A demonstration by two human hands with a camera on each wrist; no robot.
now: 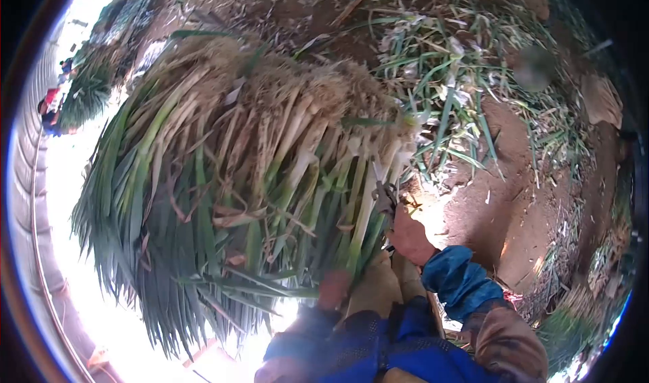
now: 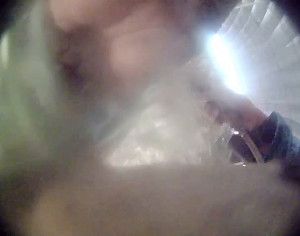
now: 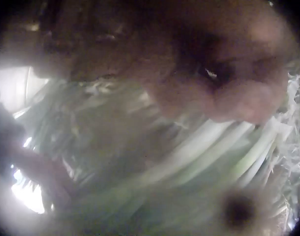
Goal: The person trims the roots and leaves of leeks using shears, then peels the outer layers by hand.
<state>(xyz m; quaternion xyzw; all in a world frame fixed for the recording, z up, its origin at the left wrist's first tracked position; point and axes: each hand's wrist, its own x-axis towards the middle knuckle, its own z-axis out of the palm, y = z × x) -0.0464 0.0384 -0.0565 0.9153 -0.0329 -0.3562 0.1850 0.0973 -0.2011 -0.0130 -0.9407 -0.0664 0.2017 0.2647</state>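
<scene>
Evidently, the green onions [image 1: 270, 173] lie heaped before the person, roots pointing away and leaves trailing nearer, probably to put the pale stems within reach; the right hand [image 1: 411, 237], fingers curled round a dark tool [image 1: 385, 199], is at the heap's right edge, likely for working close to those stems. The left hand [image 1: 334, 288] blurs beside the leaves; whether its fingers grip any, I cannot tell.

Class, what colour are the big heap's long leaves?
The leaves are green, mostly dark, seen best in the head view.
</scene>
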